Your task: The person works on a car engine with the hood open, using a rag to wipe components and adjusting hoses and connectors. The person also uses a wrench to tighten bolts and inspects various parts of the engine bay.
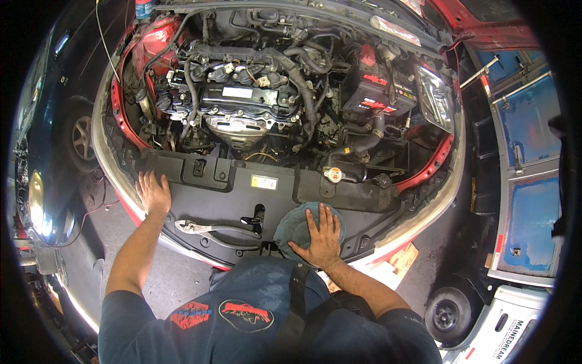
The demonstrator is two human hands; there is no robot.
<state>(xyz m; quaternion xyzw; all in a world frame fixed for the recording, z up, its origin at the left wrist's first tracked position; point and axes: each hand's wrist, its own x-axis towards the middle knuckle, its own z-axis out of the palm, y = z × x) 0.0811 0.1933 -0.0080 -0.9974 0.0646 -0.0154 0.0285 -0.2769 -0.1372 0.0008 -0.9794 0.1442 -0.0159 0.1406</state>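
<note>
My left hand (153, 192) lies flat on the left part of the black plastic radiator cover (230, 200), fingers stretched out, holding nothing. Under my right hand (321, 236) is a round grey-green cloth thing (292, 223), perhaps a cap or folded rag. That hand rests on it with the fingers spread, not gripping it. Between my two arms, large slip-joint pliers (193, 227) lie on the cover with their handles pointing right. Beside them is the small black hood latch (254, 219). The orange-topped radiator cap (333, 175) sits beyond my right hand.
The open engine bay holds the engine (242, 94) at centre and a black battery (376, 91) at right. A headlight (433, 97) is at the far right corner. A dark car (48, 121) stands at left. Blue metal panels (524, 139) and a white case (503, 327) are at right.
</note>
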